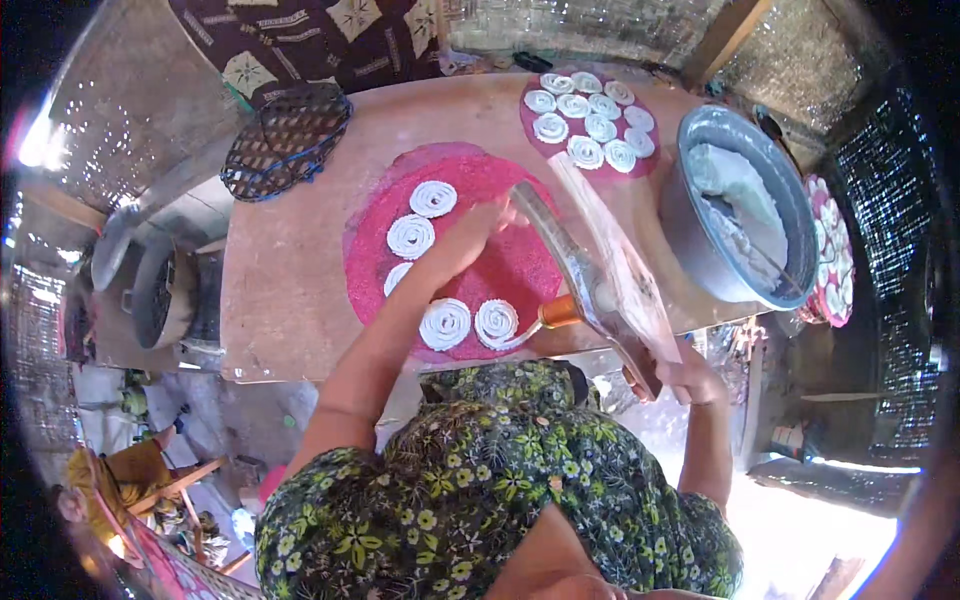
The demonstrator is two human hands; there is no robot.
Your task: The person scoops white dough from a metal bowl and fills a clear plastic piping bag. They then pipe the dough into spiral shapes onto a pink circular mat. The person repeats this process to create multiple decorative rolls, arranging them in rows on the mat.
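Observation:
My left hand (488,228) is closed around the far end of a long wooden lever press (570,262). Around the press's near end, my right hand (697,379) is closed as well. From the press sticks out a short orange cylinder (561,311), with a pale strand of dough running from it to a white spiral (497,322). That spiral lies at the near edge of a round pink mat (510,265). Several other white spirals (445,323) curve along the mat's left side, one partly hidden by my left forearm.
A wooden table (285,290) carries the mat. At the right stands a big grey basin (690,215) with white dough or flour inside. Behind lies another pink mat with several spirals (585,152). A dark woven basket (285,140) sits at the far left, and a pot (165,290) is beyond the table's left edge.

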